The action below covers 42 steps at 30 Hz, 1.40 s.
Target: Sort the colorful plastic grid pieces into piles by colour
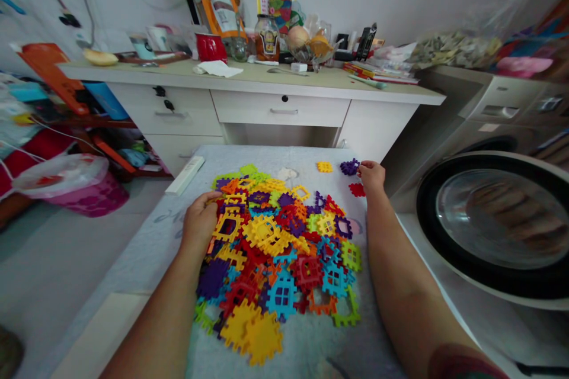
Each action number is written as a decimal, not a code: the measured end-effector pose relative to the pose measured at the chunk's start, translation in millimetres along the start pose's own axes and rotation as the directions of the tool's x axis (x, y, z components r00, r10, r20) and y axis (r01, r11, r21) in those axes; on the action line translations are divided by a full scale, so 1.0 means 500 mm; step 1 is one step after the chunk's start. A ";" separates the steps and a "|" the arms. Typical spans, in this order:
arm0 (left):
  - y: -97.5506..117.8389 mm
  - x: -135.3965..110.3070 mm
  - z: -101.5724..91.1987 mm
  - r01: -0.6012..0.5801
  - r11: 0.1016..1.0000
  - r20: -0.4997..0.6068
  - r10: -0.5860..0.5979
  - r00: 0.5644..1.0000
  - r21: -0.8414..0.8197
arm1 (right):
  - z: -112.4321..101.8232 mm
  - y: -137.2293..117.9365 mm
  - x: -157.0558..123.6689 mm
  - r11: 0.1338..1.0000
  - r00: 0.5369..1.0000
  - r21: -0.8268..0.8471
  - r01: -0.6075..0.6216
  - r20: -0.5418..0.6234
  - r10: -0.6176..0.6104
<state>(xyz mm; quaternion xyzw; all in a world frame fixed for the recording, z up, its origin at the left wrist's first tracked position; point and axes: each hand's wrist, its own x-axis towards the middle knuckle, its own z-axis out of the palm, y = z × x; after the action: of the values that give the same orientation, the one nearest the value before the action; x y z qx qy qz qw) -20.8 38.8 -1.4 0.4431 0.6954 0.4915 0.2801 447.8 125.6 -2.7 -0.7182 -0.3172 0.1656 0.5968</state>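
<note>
A heap of plastic interlocking building pieces point(306, 270) in yellow, red, purple, blue, green and orange covers the middle of the small table. At the heap's left edge is my left hand point(200, 222), its fingers curled in against the pieces; what they hold, if anything, is hidden. Beyond the heap at the far right, my right hand point(372, 176) pinches the edge of a purple building piece point(349, 167). Close by, a red piece point(357, 190) lies just below it and a yellow piece point(324, 166) to its left.
The cloth-covered table point(288, 355) stands before a white desk point(280, 103) crowded with jars, a red pot and books. A long white box point(185, 176) lies at the table's far left. On the right is a washing machine point(489, 130); a pink bin point(82, 186) stands left.
</note>
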 end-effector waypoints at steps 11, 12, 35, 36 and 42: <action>-0.001 0.001 -0.001 0.033 0.999 0.017 -0.033 0.999 -0.009 | -0.001 0.027 0.023 0.941 0.988 -0.304 0.145 -0.009 -0.156; -0.001 0.001 -0.001 0.032 0.999 0.018 -0.032 0.999 -0.006 | -0.001 0.027 0.022 0.941 0.987 -0.305 0.147 -0.009 -0.157; -0.017 0.009 0.002 -0.015 1.000 0.010 0.015 1.000 0.003 | 0.034 -0.080 -0.089 0.758 0.773 -0.370 0.538 0.576 -0.267; -0.019 0.009 0.002 -0.015 1.000 0.013 0.015 1.000 0.004 | 0.043 -0.083 -0.098 0.704 0.737 -0.392 0.593 0.617 -0.277; -0.011 0.006 -0.001 -0.004 1.000 0.023 0.004 1.000 0.015 | 0.090 -0.083 -0.138 0.484 0.621 -0.473 0.736 0.756 -0.206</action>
<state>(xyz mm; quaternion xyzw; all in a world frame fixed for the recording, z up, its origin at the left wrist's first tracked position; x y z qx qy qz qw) -24.5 40.7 -6.5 0.4522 0.6949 0.4818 0.2836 357.9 117.9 16.8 -0.6748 -0.7248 0.0553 0.1270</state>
